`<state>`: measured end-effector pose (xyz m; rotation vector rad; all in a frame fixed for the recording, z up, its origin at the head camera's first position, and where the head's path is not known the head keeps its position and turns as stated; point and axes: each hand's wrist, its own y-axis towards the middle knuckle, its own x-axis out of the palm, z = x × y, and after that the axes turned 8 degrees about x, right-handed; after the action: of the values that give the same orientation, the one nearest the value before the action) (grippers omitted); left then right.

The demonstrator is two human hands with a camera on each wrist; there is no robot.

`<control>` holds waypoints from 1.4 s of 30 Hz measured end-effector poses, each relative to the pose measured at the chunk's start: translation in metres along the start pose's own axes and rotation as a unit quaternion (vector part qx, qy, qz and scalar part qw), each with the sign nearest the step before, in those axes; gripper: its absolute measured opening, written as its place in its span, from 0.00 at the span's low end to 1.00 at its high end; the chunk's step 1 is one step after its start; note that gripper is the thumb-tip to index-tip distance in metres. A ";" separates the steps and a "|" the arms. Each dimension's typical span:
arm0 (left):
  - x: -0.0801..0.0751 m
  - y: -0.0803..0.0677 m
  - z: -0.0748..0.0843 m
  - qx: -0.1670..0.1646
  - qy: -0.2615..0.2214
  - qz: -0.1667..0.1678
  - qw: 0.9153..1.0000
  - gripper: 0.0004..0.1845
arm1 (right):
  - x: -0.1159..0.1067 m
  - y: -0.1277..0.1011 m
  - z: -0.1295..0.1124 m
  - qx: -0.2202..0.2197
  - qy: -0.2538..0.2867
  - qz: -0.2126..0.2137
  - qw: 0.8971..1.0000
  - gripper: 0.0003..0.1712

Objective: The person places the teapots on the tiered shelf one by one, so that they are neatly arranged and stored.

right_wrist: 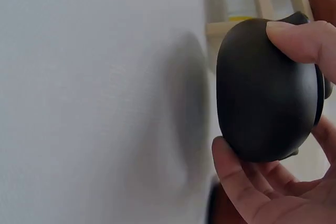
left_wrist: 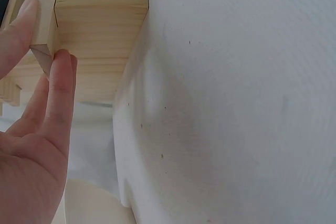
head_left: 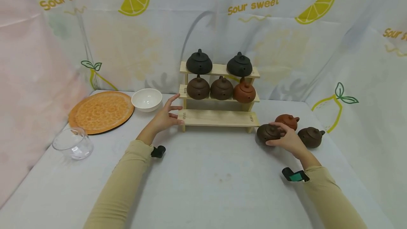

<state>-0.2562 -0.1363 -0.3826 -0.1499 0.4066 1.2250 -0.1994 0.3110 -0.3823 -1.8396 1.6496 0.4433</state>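
My right hand (head_left: 290, 142) holds a dark brown teapot (head_left: 266, 133) just right of the wooden shelf stand (head_left: 219, 117). In the right wrist view the thumb lies on one side of this teapot (right_wrist: 265, 93) and the fingers on the other, with its shadow beside it on the cloth. My left hand (head_left: 163, 117) is at the stand's left end. Seen from the left wrist, thumb and fingers pinch the end of a board (left_wrist: 47, 35). A reddish teapot (head_left: 286, 120) and another dark brown teapot (head_left: 311, 137) stand close by my right hand.
Two black teapots, one a left teapot (head_left: 199, 63), sit on the top board; two brown and one reddish teapot (head_left: 244, 92) on the middle one. Leftward are a white bowl (head_left: 147, 100), a round pizza-patterned board (head_left: 101, 110) and a clear glass bowl (head_left: 73, 144). Printed cloth hangs behind.
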 end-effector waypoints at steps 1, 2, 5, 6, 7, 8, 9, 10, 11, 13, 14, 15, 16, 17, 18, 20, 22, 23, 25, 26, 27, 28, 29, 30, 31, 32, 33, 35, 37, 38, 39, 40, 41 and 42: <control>0.000 -0.002 0.003 -0.001 -0.001 -0.002 1.000 0.56 | -0.001 -0.001 -0.001 -0.003 -0.001 0.001 1.000 0.47; 0.000 -0.003 0.008 -0.002 -0.001 -0.004 1.000 0.55 | -0.002 -0.003 -0.002 -0.006 -0.002 0.002 1.000 0.47; 0.001 -0.009 0.021 -0.006 0.002 -0.007 1.000 0.53 | -0.005 -0.006 -0.006 -0.022 0.002 -0.002 1.000 0.47; 0.001 -0.011 0.025 -0.007 0.004 -0.008 1.000 0.53 | -0.006 -0.007 -0.008 -0.027 0.003 -0.004 1.000 0.47; 0.001 -0.012 0.027 -0.006 0.005 -0.008 1.000 0.53 | -0.007 -0.008 -0.010 -0.034 0.005 -0.005 0.999 0.47; 0.001 -0.011 0.025 -0.006 0.007 -0.008 1.000 0.53 | -0.007 -0.008 -0.011 -0.041 0.006 -0.006 0.999 0.46; 0.001 -0.009 0.020 -0.004 0.007 -0.008 1.000 0.53 | -0.007 -0.009 -0.013 -0.048 0.007 -0.006 0.999 0.46; 0.001 -0.008 0.016 -0.003 0.009 -0.007 1.000 0.54 | -0.007 -0.010 -0.015 -0.055 0.009 -0.008 0.998 0.46; 0.000 -0.006 0.010 -0.001 0.008 -0.004 1.000 0.54 | -0.007 -0.011 -0.018 -0.062 0.010 -0.008 0.998 0.45; 0.000 -0.002 0.000 0.001 0.009 -0.002 1.000 0.55 | -0.005 -0.012 -0.024 -0.073 0.011 -0.012 0.997 0.45; 0.000 0.000 -0.004 0.002 0.010 0.001 1.000 0.55 | -0.004 -0.012 -0.026 -0.078 0.012 -0.015 0.997 0.45; 0.000 0.000 -0.005 0.002 0.011 0.002 1.000 0.56 | -0.003 -0.011 -0.029 -0.080 0.013 -0.017 0.997 0.45; 0.000 0.000 -0.005 0.000 0.010 0.004 1.000 0.55 | -0.001 -0.011 -0.032 -0.083 0.014 -0.020 0.996 0.45; 0.000 0.000 -0.004 -0.001 0.009 0.004 1.000 0.55 | 0.001 -0.011 -0.034 -0.085 0.015 -0.024 0.996 0.45; 0.000 0.000 -0.004 -0.002 0.009 0.004 1.000 0.55 | 0.002 -0.010 -0.036 -0.087 0.017 -0.029 0.996 0.44; 0.000 0.001 -0.004 -0.003 0.007 0.004 1.000 0.55 | 0.006 -0.007 -0.040 -0.094 0.022 -0.038 0.995 0.44; 0.000 0.001 -0.004 -0.002 0.006 0.003 1.000 0.55 | 0.009 -0.005 -0.044 -0.102 0.022 -0.046 0.993 0.44; 0.000 0.001 -0.004 0.000 0.006 0.002 1.000 0.55 | 0.011 -0.004 -0.046 -0.107 0.024 -0.051 0.993 0.44; 0.000 0.001 -0.004 0.003 0.004 0.001 1.000 0.55 | 0.016 -0.002 -0.051 -0.117 0.026 -0.059 0.991 0.44; 0.001 0.000 -0.004 0.003 0.003 0.002 1.000 0.55 | 0.018 -0.001 -0.053 -0.121 0.025 -0.062 0.990 0.44; 0.001 0.001 -0.005 0.004 0.002 0.001 1.000 0.55 | 0.020 0.001 -0.056 -0.124 0.022 -0.064 0.990 0.44; 0.001 0.001 -0.005 0.004 0.001 0.002 1.000 0.55 | 0.023 0.002 -0.058 -0.125 0.021 -0.068 0.990 0.43; 0.001 0.001 -0.005 0.005 0.001 0.001 1.000 0.55 | 0.026 0.003 -0.060 -0.126 0.021 -0.072 0.989 0.43; 0.001 0.001 -0.005 0.006 0.000 0.001 1.000 0.55 | 0.029 0.005 -0.063 -0.126 0.021 -0.075 0.989 0.43; 0.001 0.001 -0.006 0.006 -0.001 0.002 1.000 0.55 | 0.032 0.006 -0.065 -0.127 0.020 -0.079 0.989 0.43; 0.001 0.001 -0.006 0.006 -0.001 0.002 1.000 0.55 | 0.034 0.007 -0.068 -0.127 0.019 -0.082 0.988 0.43; 0.001 0.001 -0.007 0.006 -0.002 0.002 1.000 0.55 | 0.037 0.008 -0.071 -0.128 0.016 -0.084 0.988 0.43; 0.001 0.002 -0.007 0.008 -0.003 0.002 1.000 0.55 | 0.043 0.010 -0.076 -0.137 0.013 -0.087 0.987 0.42; 0.001 0.002 -0.007 0.009 -0.005 0.002 1.000 0.55 | 0.048 0.013 -0.081 -0.147 0.012 -0.091 0.985 0.42; 0.001 0.002 -0.007 0.009 -0.005 0.002 1.000 0.55 | 0.050 0.015 -0.084 -0.154 0.012 -0.091 0.984 0.42; 0.001 0.002 -0.006 0.009 -0.004 0.002 1.000 0.55 | 0.053 0.016 -0.086 -0.162 0.014 -0.095 0.982 0.41; 0.001 0.001 -0.006 0.010 -0.005 0.002 1.000 0.55 | 0.055 0.018 -0.089 -0.169 0.017 -0.100 0.980 0.41; 0.000 0.001 -0.005 0.010 -0.005 0.002 1.000 0.55 | 0.058 0.020 -0.091 -0.176 0.019 -0.104 0.979 0.41; 0.000 0.000 -0.004 0.010 -0.005 0.002 1.000 0.55 | 0.061 0.022 -0.094 -0.181 0.021 -0.107 0.977 0.41</control>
<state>-0.2574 -0.1374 -0.3865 -0.1255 0.4114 1.2257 -0.2256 0.2033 -0.3549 -2.2792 1.4462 0.6471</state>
